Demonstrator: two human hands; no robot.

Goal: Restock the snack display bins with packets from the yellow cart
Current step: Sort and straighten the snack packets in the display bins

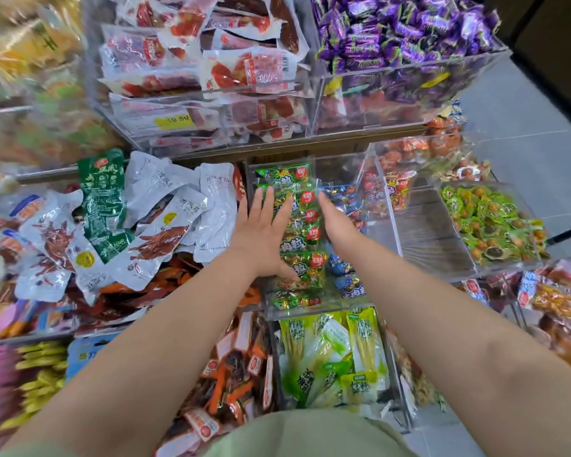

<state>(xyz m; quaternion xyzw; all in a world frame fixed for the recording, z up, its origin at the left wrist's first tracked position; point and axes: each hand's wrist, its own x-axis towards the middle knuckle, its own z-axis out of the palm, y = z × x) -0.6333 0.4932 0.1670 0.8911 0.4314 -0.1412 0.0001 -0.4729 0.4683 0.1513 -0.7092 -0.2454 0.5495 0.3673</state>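
Settling-in step: the left hand [261, 232] at nine o'clock and right hand [338, 225] at three o'clock flank the green packets [305, 237] in the clear bin [310, 311], each grip apart, fingers flat, so the next move probably calls for another handful from the yellow cart, which is out of view.

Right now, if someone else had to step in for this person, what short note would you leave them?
Left hand: fingers straight, flat against the left side of the row of green foil snack packets.
Right hand: fingers straight, against the row's right side. Neither hand grips anything.
The row lies in the clear acrylic bin, with blue packets beside it.
Done: the green row is in, apparently being squared up.
Left: fetch more packets; the yellow cart is out of view.
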